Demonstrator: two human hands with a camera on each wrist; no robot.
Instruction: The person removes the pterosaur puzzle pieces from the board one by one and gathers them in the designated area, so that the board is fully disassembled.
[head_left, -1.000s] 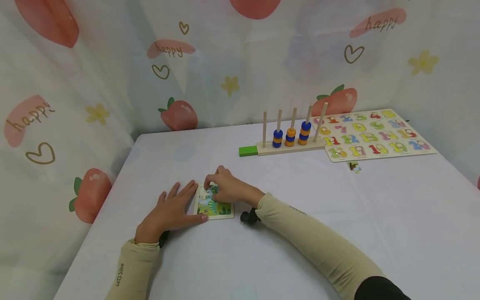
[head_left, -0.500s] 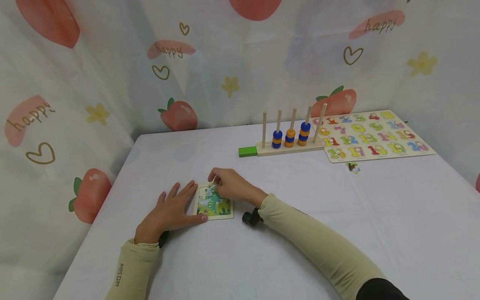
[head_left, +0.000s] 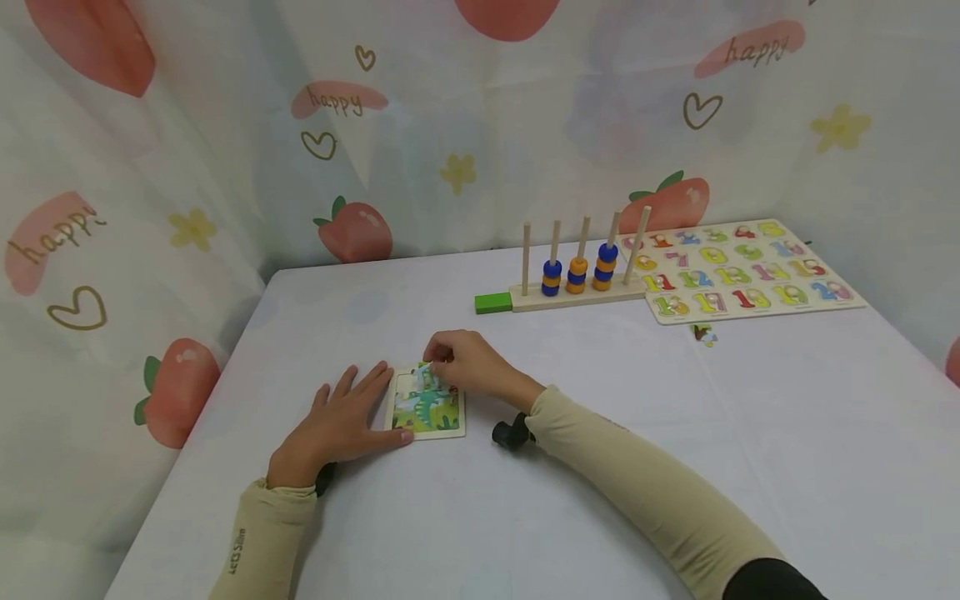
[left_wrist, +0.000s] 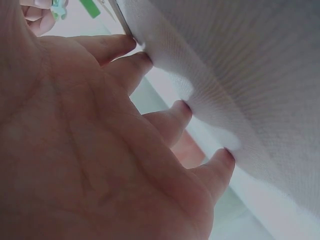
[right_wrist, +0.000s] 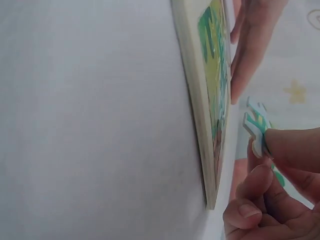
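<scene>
A small dinosaur jigsaw puzzle in a pale wooden frame [head_left: 441, 434] lies on the white table. My left hand [head_left: 337, 427] spreads beside it, thumb on the frame's near left corner and fingertips at its left edge. In the left wrist view, the palm [left_wrist: 95, 145] shows with straight fingers touching the cloth. My right hand [head_left: 472, 362] is over the puzzle's far right corner and pinches a jigsaw piece [right_wrist: 256, 124] between thumb and forefinger. The piece, light blue and green, is raised off the puzzle in the right wrist view. A bare patch shows in the puzzle's upper left.
Farther back stands a wooden bead abacus [head_left: 577, 302] with a green end block [head_left: 492, 303]. To its right lies a number puzzle board [head_left: 750, 312], with a loose jigsaw piece [head_left: 704, 335] in front of it. A printed curtain [head_left: 420, 125] closes off the back and sides.
My right hand has moved from over the puzzle's upper middle to its far right corner. The pinched jigsaw piece now shows more plainly. My left hand stays in place.
</scene>
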